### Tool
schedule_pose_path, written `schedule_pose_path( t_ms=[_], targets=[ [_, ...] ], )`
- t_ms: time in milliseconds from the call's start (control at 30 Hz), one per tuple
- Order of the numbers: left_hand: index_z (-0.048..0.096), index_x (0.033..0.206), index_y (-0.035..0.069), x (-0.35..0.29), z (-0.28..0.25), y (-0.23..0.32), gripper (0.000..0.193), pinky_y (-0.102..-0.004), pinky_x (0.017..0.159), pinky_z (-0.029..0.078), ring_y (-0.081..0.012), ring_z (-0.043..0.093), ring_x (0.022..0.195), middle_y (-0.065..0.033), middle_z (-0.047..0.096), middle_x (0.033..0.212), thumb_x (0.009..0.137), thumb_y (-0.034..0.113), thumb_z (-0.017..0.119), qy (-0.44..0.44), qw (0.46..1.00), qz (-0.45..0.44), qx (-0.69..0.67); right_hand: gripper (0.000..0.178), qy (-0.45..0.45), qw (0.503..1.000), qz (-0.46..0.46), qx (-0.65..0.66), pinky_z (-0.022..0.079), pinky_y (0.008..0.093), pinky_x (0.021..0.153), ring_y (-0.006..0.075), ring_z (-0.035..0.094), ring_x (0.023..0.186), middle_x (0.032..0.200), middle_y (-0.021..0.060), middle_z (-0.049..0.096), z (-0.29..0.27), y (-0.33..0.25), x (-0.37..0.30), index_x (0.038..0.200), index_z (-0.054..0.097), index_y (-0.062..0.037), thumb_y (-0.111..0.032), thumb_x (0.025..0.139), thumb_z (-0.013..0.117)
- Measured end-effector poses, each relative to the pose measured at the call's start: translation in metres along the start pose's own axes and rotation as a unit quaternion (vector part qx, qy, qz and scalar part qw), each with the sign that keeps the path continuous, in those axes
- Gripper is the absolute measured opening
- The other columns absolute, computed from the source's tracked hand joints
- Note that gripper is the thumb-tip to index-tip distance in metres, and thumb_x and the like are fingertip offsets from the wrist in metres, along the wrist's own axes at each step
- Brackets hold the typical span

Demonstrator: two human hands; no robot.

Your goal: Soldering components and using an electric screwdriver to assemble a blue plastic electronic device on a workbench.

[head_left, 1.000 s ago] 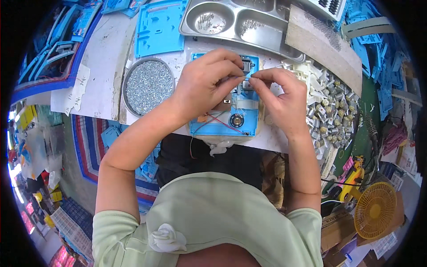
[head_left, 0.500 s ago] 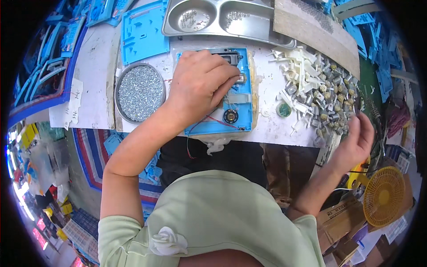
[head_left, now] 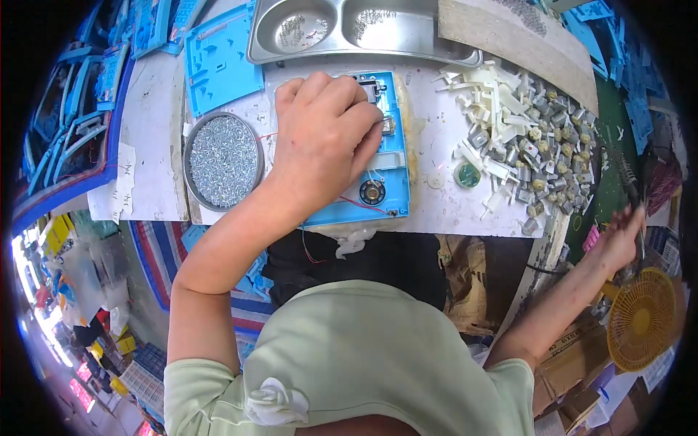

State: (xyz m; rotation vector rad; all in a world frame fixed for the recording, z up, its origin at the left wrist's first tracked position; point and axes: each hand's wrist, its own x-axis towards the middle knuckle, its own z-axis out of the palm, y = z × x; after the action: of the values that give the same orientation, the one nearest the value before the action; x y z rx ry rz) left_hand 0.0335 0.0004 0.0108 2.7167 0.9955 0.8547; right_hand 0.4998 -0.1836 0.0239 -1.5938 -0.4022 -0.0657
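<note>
On the bench lies an opened blue plastic casing [head_left: 331, 214] with a round black speaker [head_left: 372, 192], red and white wires and a small silvery motor [head_left: 389, 126] in it. My left hand [head_left: 323, 131] covers the casing's left half, its thumb and forefinger pinched at the motor's side. The other fingers are curled, and what lies under the palm is hidden. Off the bench's right edge, my right hand [head_left: 622, 236] has its fingers curled round something slim and dark beneath a coiled cord [head_left: 627, 174]; its kind is unclear.
A round tin of silver screws [head_left: 224, 161] stands left of the casing, a blue cover [head_left: 224, 62] behind it. A steel tray [head_left: 407, 52] is at the back. Motors [head_left: 542, 163] and white plastic parts [head_left: 491, 94] are heaped at right. A yellow fan [head_left: 641, 320] stands below my right hand.
My right hand has moved right, away from the motor heap and past the bench edge, closing on something by the coiled cord. The left hand stays at the casing's motor.
</note>
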Motion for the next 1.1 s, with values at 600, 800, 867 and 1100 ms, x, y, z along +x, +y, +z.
schedule_pose_path(
  t_ms=[600,800,867,1100],
  targets=[
    [0.072,0.087,0.011,0.004,0.001,-0.001,0.017,-0.0387,0.083,0.038,-0.0238,0.056,0.085,-0.002,0.059,0.088,0.072,0.008,0.08,-0.014,1.0,0.002,0.008,0.024,-0.507,0.841,-0.163,0.095,0.043,0.0316,0.058,0.0172,0.055,0.065,0.073,0.0077,0.062,0.106,-0.055,-0.211,0.102,0.067,0.001,-0.003,0.082,0.079],
    [0.067,0.081,0.013,0.001,0.002,-0.002,0.013,-0.042,0.082,0.036,-0.0228,0.055,0.087,0.0,0.059,0.091,0.073,0.013,0.077,-0.011,1.0,-0.008,0.011,0.023,-0.512,0.828,-0.202,0.107,0.039,0.0291,0.051,0.0188,0.052,0.056,0.069,0.0077,0.06,0.123,-0.056,-0.221,0.098,0.069,-0.0003,-0.004,0.08,0.082],
    [0.07,0.086,0.012,0.004,-0.001,0.0,0.016,-0.0404,0.082,0.037,-0.0242,0.055,0.085,-0.0018,0.059,0.09,0.073,0.011,0.079,-0.018,1.0,-0.008,0.012,0.023,-0.511,0.828,-0.203,0.106,0.039,0.0293,0.051,0.0186,0.052,0.056,0.068,0.0074,0.06,0.123,-0.055,-0.221,0.098,0.069,-0.0004,-0.004,0.08,0.082],
    [0.067,0.082,0.014,0.002,0.003,-0.001,0.013,-0.0425,0.083,0.035,-0.0227,0.054,0.088,-0.0002,0.059,0.093,0.073,0.014,0.077,-0.012,1.0,-0.011,0.012,0.023,-0.515,0.822,-0.227,0.09,0.039,0.0303,0.05,0.0191,0.052,0.055,0.067,0.0068,0.059,0.125,-0.059,-0.22,0.098,0.069,-0.0009,-0.002,0.079,0.083]
  ],
)
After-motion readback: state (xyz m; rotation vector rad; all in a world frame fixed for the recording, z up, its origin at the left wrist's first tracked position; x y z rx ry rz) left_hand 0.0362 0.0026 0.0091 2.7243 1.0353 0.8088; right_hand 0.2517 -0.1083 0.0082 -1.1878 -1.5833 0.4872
